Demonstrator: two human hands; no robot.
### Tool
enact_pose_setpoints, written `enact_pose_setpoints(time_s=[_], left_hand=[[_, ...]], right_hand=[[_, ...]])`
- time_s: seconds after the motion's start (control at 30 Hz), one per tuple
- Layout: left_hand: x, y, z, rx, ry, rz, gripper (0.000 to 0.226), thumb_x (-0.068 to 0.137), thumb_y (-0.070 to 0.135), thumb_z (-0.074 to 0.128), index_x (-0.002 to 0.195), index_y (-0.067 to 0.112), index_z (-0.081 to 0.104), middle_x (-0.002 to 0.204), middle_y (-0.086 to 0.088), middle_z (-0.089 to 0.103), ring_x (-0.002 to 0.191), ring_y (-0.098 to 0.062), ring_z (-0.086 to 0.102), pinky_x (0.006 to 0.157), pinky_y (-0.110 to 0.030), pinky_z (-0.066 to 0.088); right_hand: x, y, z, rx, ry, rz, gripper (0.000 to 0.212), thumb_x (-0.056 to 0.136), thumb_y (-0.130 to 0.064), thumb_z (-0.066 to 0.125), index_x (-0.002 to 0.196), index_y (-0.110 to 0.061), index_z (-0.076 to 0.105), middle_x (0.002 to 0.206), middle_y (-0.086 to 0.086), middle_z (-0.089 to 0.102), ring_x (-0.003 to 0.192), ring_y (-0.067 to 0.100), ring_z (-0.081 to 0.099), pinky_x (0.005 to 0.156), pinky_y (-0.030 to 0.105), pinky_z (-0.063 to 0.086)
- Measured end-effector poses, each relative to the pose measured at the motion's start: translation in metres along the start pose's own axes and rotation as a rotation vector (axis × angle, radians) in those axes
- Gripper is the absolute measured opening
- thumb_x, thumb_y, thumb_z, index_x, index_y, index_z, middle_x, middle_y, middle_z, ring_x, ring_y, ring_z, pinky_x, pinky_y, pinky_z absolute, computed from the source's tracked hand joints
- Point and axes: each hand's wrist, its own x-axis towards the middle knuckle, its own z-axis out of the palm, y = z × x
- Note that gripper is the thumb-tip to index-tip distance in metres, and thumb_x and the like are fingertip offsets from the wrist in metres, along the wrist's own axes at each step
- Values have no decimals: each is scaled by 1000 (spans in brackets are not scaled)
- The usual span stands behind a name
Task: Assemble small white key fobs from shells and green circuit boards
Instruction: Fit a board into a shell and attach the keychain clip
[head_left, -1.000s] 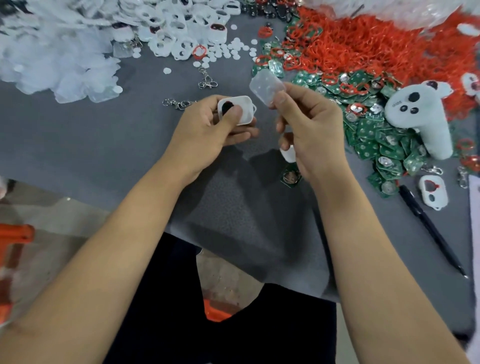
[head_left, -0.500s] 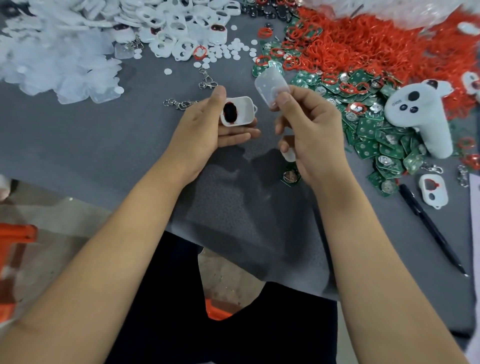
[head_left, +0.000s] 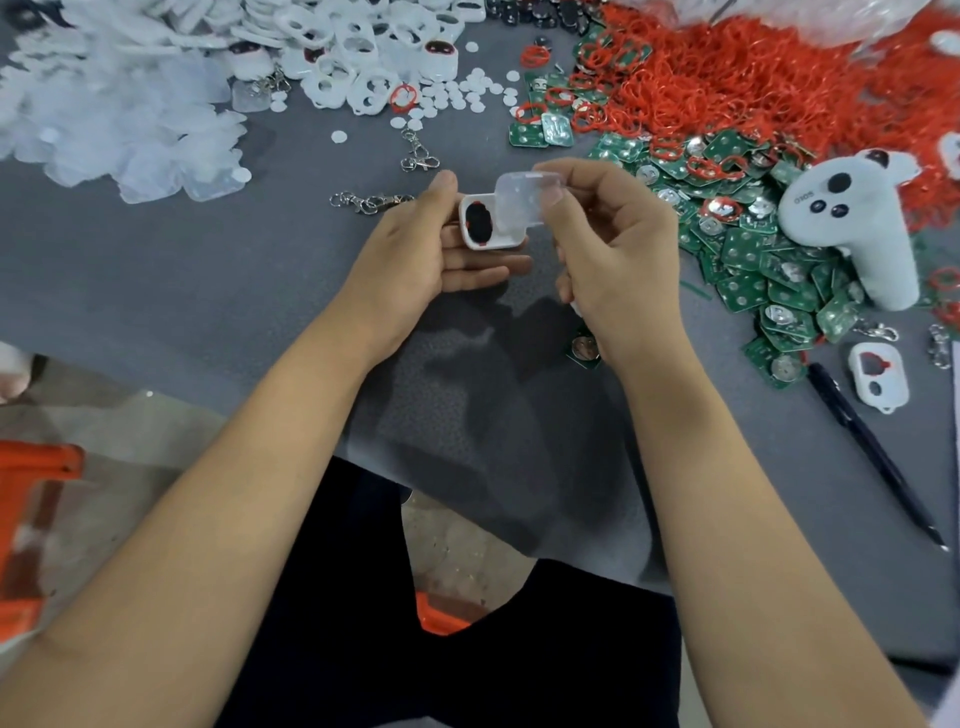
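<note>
On the grey worktop (head_left: 156, 270), a heap of translucent covers (head_left: 119, 119) lies far left of the white shell (head_left: 485, 222). The left hand (head_left: 415, 254) cradles that shell, its grip clamped on it, thumb at the shell's left edge, fingers beneath. A black oval insert shows in the shell. The right hand (head_left: 613, 244) pinches a translucent cover (head_left: 519, 200), which overlaps the shell's right end. Right of the shell lie green circuit boards (head_left: 753, 270), red rings (head_left: 753, 78) and a white controller (head_left: 852, 218).
</note>
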Motion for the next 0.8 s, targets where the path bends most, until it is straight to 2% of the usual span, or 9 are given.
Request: enact_pose_setpoints(time_s=[0.13, 0.27, 0.4, 0.8], left_hand=[[0, -1, 0, -20, -7, 17, 51, 114, 29, 22, 113, 12, 69, 101, -11, 80, 97, -29, 78, 78, -29, 60], [0, -2, -1, -14, -10, 39, 50, 112, 24, 24, 109, 14, 73, 102, -11, 80, 98, -24, 77, 80, -32, 61], [1, -3, 0, -8, 10, 42, 47, 111, 20, 26, 107, 13, 73, 98, -10, 80, 93, -22, 78, 77, -30, 61], [0, -3, -2, 39, -2, 67, 46, 111, 19, 27, 109, 16, 73, 98, -8, 80, 95, -21, 78, 78, -29, 61]], right_hand=[[-2, 1, 7, -59, -19, -23, 13, 100, -11, 65, 107, -11, 76, 80, -8, 71, 57, 1, 57, 58, 18, 45], [-3, 3, 13, -114, -35, -26, 8, 95, -12, 71, 101, -13, 77, 84, -10, 74, 73, 1, 66, 69, 18, 52], [-1, 4, 14, -154, 13, -13, 7, 95, -14, 71, 98, -14, 77, 81, -14, 72, 69, -4, 63, 67, 14, 48], [-2, 2, 14, -129, -13, 24, 10, 97, -14, 70, 101, -10, 78, 85, -5, 76, 76, 6, 70, 71, 22, 56]])
